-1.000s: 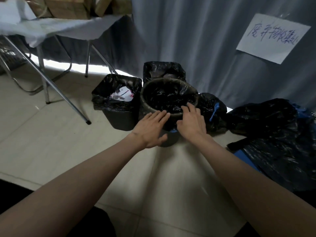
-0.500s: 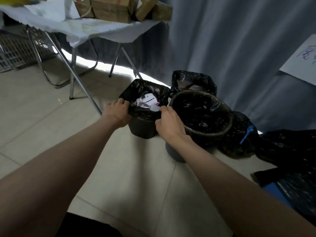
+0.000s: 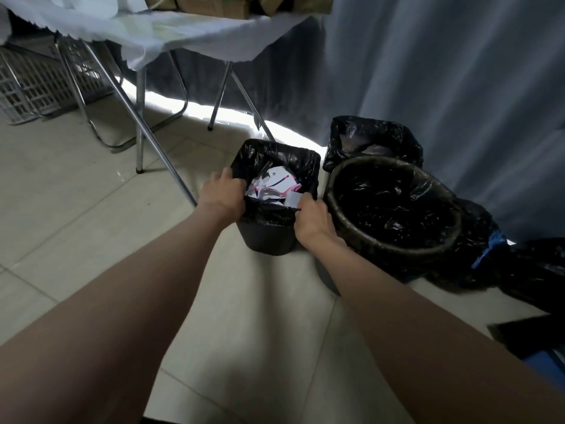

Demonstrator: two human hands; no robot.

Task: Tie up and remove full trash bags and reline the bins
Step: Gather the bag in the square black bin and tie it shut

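A small square bin (image 3: 266,237) stands on the floor, lined with a black trash bag (image 3: 276,157) that holds white and pink paper scraps (image 3: 275,186). My left hand (image 3: 223,194) grips the bag's near-left edge. My right hand (image 3: 312,218) pinches the bag's near-right edge, and the near rim of the bag is bunched up between my hands. To the right stands a round bin (image 3: 391,206) lined with a black bag. Behind it is another black-lined bin (image 3: 373,142).
A folding table (image 3: 189,35) with metal legs and a white cloth stands at the back left, with a wire basket (image 3: 33,84) under it. A grey curtain (image 3: 443,71) hangs behind the bins. Filled black bags (image 3: 501,261) lie at the right.
My hands left the round bin's rim and moved left to the small square bin. They now hold its bag's near edge, and that edge is gathered inward.
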